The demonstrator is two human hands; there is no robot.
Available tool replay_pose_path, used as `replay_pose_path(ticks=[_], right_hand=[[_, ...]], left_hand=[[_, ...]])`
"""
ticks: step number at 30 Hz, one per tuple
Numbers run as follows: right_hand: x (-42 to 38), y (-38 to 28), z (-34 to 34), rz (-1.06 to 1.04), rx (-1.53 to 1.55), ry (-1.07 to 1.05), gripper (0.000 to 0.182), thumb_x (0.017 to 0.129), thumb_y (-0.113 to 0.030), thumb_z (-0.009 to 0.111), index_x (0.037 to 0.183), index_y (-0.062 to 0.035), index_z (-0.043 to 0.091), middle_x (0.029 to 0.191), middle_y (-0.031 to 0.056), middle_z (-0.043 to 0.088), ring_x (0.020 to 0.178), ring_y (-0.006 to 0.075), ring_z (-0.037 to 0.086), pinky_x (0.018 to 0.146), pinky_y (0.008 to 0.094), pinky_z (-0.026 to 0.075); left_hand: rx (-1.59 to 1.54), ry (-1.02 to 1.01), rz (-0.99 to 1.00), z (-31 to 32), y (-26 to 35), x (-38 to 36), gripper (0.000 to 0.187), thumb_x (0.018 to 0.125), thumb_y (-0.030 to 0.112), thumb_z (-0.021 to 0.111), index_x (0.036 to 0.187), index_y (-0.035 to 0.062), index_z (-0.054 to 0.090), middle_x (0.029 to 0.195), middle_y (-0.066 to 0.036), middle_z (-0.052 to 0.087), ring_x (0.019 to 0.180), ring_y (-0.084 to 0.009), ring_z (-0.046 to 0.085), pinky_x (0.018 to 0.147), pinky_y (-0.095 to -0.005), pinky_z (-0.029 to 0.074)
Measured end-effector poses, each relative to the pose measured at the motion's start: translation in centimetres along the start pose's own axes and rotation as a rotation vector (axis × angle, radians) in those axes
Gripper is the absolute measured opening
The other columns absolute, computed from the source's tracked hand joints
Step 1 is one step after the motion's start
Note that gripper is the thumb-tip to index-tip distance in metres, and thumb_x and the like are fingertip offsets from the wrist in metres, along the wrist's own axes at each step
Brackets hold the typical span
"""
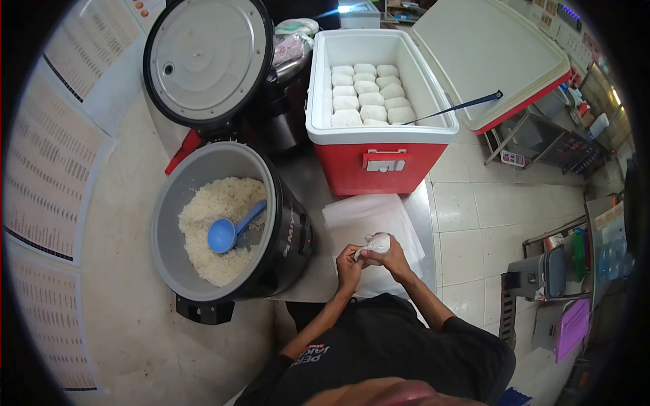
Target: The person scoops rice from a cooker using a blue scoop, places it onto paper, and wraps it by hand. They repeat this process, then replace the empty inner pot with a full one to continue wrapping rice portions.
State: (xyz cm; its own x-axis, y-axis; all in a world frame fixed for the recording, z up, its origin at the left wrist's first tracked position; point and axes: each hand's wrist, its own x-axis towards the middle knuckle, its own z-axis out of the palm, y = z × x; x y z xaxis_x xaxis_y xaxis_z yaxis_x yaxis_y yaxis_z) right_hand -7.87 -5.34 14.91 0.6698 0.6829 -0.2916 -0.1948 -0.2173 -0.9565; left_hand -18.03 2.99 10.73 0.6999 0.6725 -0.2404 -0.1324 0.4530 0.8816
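My left hand (349, 269) and my right hand (388, 258) are closed together on a small white wrapped bundle (378, 243), whose contents are hidden. Below them a stack of thin translucent sheets (345, 215) lies on the metal table. To the left, an open rice cooker (271, 260) holds white rice (203, 203) with a blue scoop (221, 235) resting in it. Behind my hands stands a red and white cooler (338, 172), its inside showing rows of several white wrapped packets (366, 87).
The cooker's round lid (206, 57) stands raised at the back left. The cooler's lid (494, 61) hangs open to the right, with a dark blue strap (467, 104) across the cooler's corner. The metal table's edge (430, 210) runs beside the tiled floor.
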Motion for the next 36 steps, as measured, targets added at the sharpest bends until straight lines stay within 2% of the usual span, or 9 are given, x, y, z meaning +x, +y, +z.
replay_pose_path(ticks=[11,14,21,26,29,31,32,33,36], right_hand=[[0.3,-0.7,-1.8,-0.104,-0.041,-0.281,0.041,0.065,-0.019,0.083,0.088,-0.0063,0.052,0.078,0.0013,0.056,0.074,0.0103,0.055,0.066,0.0266,0.046],[0.7,-1.5,-2.0,-0.181,-0.217,-0.380,0.038,0.066,-0.014,0.081,0.088,-0.0071,0.052,0.082,0.0017,0.056,0.078,0.0120,0.054,0.071,0.0282,0.045],[0.8,-1.0,-0.1,-0.364,0.127,-0.428,0.034,0.066,-0.005,0.078,0.086,-0.0080,0.050,0.097,0.0047,0.058,0.094,0.0143,0.055,0.083,0.0287,0.042],[1.0,-1.4,-0.6,-0.214,0.029,-0.083,0.036,0.068,-0.008,0.079,0.091,-0.0067,0.052,0.090,0.0040,0.059,0.084,0.0117,0.056,0.074,0.0279,0.045],[1.4,-9.1,-3.1,-0.375,-0.187,-0.021,0.035,0.073,-0.024,0.078,0.092,-0.0066,0.054,0.080,0.0011,0.055,0.076,0.0108,0.053,0.069,0.0273,0.045],[3.5,-14.5,-4.9,-0.733,-0.097,-0.093,0.036,0.080,-0.038,0.069,0.090,-0.0057,0.055,0.081,0.0035,0.057,0.075,0.0143,0.054,0.068,0.0301,0.045],[4.4,-18.6,-4.8,-0.907,-0.310,0.102,0.043,0.087,-0.046,0.055,0.086,-0.0024,0.056,0.079,0.0102,0.059,0.072,0.0196,0.055,0.067,0.0343,0.044],[5.4,-23.4,-4.6,-0.665,-0.394,0.079,0.046,0.091,-0.043,0.046,0.083,0.0018,0.057,0.076,0.0170,0.059,0.072,0.0238,0.055,0.066,0.0368,0.043],[12.8,-31.3,-2.1,-0.880,-0.614,0.110,0.044,0.095,-0.033,0.036,0.084,0.0047,0.056,0.074,0.0233,0.060,0.075,0.0386,0.058,0.071,0.0415,0.044]], left_hand=[[0.132,-0.245,-0.209,-2.1,-0.1,2.9,0.028,0.065,-0.003,0.072,0.089,0.0039,0.060,0.092,-0.004,0.059,0.090,-0.0117,0.056,0.077,-0.0256,0.045],[0.543,-0.208,-0.028,-2.4,1.0,4.2,0.063,0.052,0.012,0.084,0.100,0.0110,0.043,0.099,-0.003,0.048,0.103,-0.0177,0.049,0.086,-0.0316,0.041],[0.766,-0.078,0.412,-1.1,4.5,4.7,0.062,0.060,0.011,0.080,0.110,0.0076,0.044,0.111,-0.007,0.047,0.108,-0.0226,0.049,0.091,-0.0402,0.038],[0.758,0.105,0.401,-0.5,1.6,3.4,0.055,0.064,0.017,0.081,0.107,0.0046,0.048,0.110,-0.011,0.049,0.107,-0.0275,0.049,0.090,-0.0412,0.041],[0.745,0.115,0.369,-3.0,-0.5,2.4,0.044,0.071,0.016,0.076,0.104,0.0036,0.050,0.109,-0.013,0.050,0.105,-0.0307,0.050,0.089,-0.0423,0.041],[1.059,0.078,0.526,-5.7,-2.1,1.1,0.033,0.075,0.012,0.071,0.101,0.0039,0.052,0.109,-0.013,0.050,0.104,-0.0319,0.050,0.090,-0.0421,0.041],[1.038,0.057,0.469,-6.7,-2.9,0.4,0.024,0.077,0.009,0.066,0.097,0.0038,0.053,0.109,-0.013,0.050,0.104,-0.0325,0.050,0.090,-0.0422,0.040],[1.039,0.057,0.465,-7.0,-3.1,0.2,0.024,0.077,0.009,0.066,0.097,0.0038,0.053,0.109,-0.013,0.050,0.104,-0.0325,0.050,0.090,-0.0422,0.040],[1.086,0.051,0.543,-7.4,-2.9,0.3,0.015,0.078,0.007,0.063,0.089,0.0032,0.054,0.105,-0.013,0.051,0.100,-0.0314,0.052,0.087,-0.0429,0.041]])
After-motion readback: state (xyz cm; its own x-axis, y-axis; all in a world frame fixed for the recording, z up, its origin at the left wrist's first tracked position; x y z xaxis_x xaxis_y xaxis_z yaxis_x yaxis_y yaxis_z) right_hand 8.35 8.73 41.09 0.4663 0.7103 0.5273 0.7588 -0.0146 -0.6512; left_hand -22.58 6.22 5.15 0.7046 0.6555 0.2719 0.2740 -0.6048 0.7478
